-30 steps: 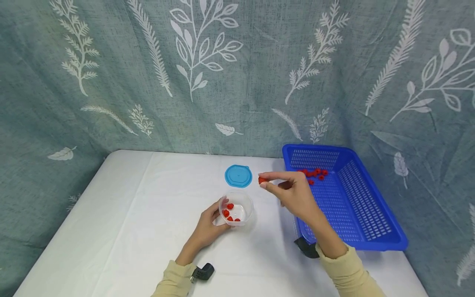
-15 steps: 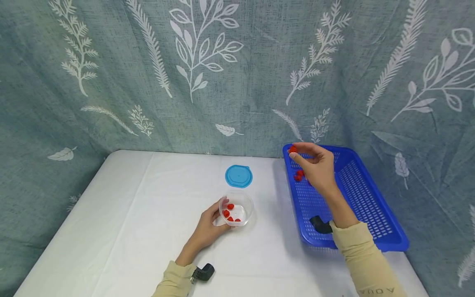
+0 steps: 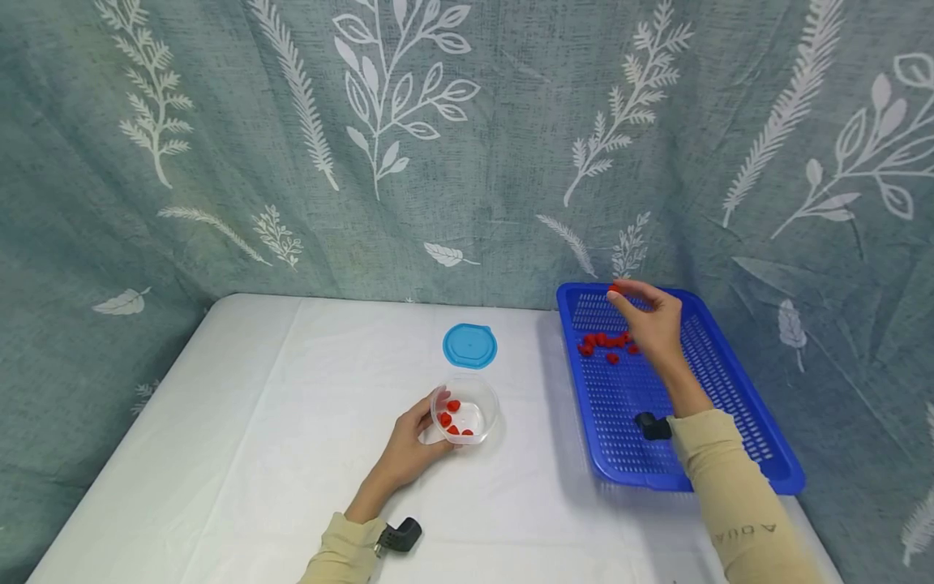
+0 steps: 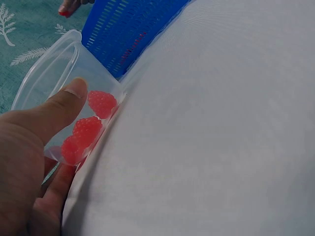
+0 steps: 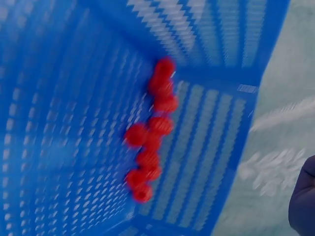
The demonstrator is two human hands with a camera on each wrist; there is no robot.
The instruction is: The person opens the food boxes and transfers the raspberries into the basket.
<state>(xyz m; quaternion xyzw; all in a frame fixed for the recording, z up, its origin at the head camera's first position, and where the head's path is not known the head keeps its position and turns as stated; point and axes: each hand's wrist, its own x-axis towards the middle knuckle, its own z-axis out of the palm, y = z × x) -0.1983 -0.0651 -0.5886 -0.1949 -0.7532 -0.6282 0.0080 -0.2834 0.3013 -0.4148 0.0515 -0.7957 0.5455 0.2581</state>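
My left hand (image 3: 410, 448) grips the side of a clear plastic tub (image 3: 477, 397), which stands on the white table. In the left wrist view the thumb presses its wall, and several raspberries (image 4: 87, 129) lie at the bottom. Above the far part of a blue basket (image 3: 627, 430), my right hand (image 3: 654, 326) pinches one raspberry (image 3: 614, 288) between thumb and fingertips. Several more raspberries (image 3: 601, 341) sit in a cluster at the basket's far end, blurred in the right wrist view. Only a bit of the right hand shows there, at the right edge.
A round blue lid (image 3: 469, 346) lies on the white tablecloth (image 3: 321, 405) just behind the tub. The basket's raised walls stand at the table's right side. A green leaf-patterned curtain (image 3: 503, 162) hangs behind the table.
My right hand has moved right and away from me, from between the lid and the basket to over the basket, with a raspberry still in its fingertips. The left hand and tub have stayed put.
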